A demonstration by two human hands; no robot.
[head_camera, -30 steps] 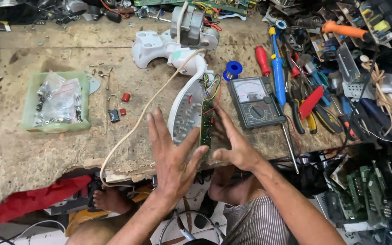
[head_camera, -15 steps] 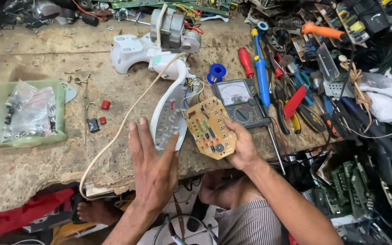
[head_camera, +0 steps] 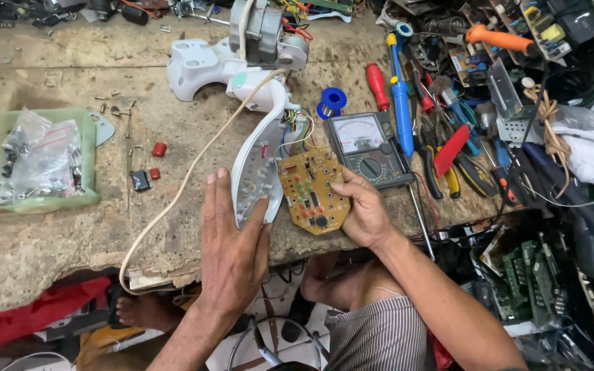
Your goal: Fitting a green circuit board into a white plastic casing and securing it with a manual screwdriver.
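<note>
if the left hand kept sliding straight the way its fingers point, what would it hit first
The left hand points up the bench along the white curved housing it already rests on. Going on, it would likely meet the white fan body with the motor; depth is hard to judge.

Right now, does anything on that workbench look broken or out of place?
Yes. The white appliance casing lies opened up, its yellow circuit board pulled out and hanging by coloured wires beside it. The left hand rests on the casing and the right hand steadies the board. Loose screws lie scattered on the bench.
</note>
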